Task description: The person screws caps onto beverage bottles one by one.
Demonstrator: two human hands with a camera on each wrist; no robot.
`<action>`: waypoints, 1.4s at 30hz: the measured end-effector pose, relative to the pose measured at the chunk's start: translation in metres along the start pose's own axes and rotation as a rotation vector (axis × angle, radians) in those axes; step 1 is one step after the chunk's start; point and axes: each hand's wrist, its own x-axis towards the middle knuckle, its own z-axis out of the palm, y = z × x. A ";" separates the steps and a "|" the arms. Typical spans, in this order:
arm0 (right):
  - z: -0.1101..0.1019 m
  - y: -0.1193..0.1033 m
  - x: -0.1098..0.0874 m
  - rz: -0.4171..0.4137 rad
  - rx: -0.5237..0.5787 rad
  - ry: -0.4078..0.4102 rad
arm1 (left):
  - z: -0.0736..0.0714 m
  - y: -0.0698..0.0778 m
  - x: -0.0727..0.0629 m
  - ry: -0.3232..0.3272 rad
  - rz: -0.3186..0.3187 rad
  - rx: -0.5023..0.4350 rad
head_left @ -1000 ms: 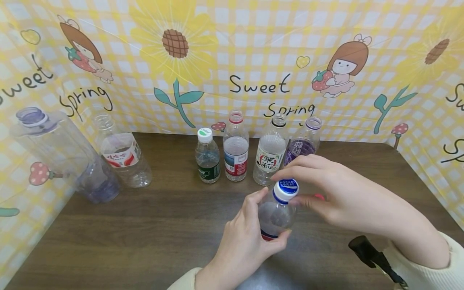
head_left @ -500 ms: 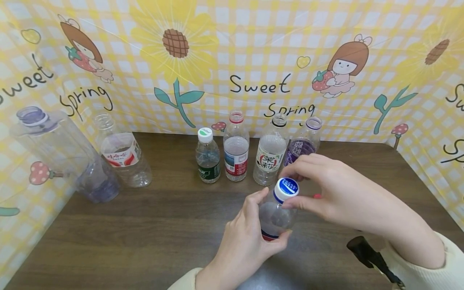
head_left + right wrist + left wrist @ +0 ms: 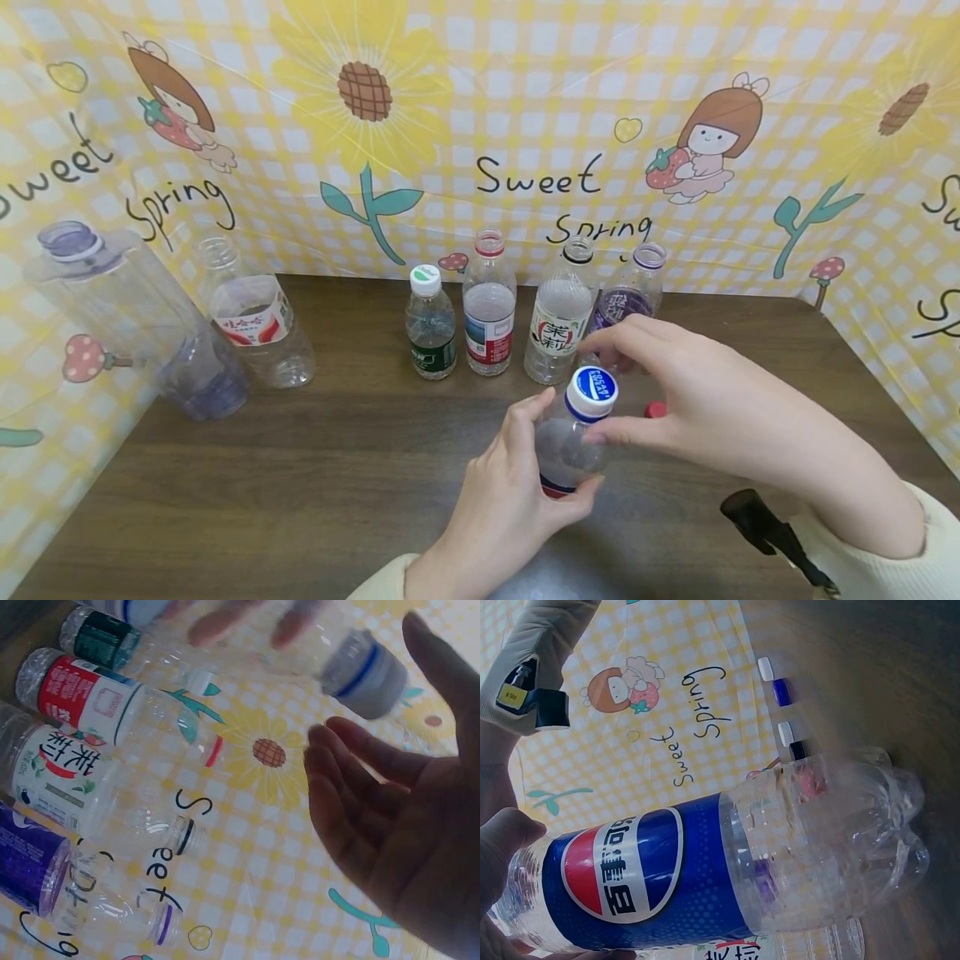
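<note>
My left hand (image 3: 506,475) grips a clear plastic bottle (image 3: 573,454) near its shoulder, fingers on one side and thumb on the other. In the left wrist view its blue label (image 3: 697,855) carries a red, white and blue round logo. A white cap (image 3: 592,392) with a blue top sits on the bottle's mouth. My right hand (image 3: 697,392) is around this cap, thumb near the neck and bent fingers beyond it. The right wrist view shows a gap between the cap (image 3: 379,682) and those loosely curved fingers (image 3: 341,776).
Behind stand a small green-labelled bottle (image 3: 432,333) with a white cap, and uncapped red-labelled (image 3: 489,312), white-labelled (image 3: 557,329) and purple-labelled (image 3: 618,307) bottles. Two larger bottles, one bluish (image 3: 202,379), stand left. A red cap (image 3: 656,409) and several other loose caps (image 3: 781,691) lie right.
The right thumb and fingers have spread away from the cap, and the printing on its top has turned. The left hand and the bottle stay in place.
</note>
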 end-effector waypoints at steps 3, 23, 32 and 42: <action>-0.004 0.004 -0.002 -0.075 0.029 -0.033 | 0.000 0.000 0.000 -0.008 0.001 -0.003; -0.002 0.005 0.000 -0.151 0.031 0.012 | 0.002 -0.001 -0.001 0.049 0.034 0.034; 0.000 0.002 0.002 -0.092 -0.005 0.037 | 0.002 -0.001 -0.002 0.050 0.040 0.034; 0.002 -0.005 0.002 0.022 -0.008 0.030 | 0.002 0.000 -0.002 0.025 0.025 0.010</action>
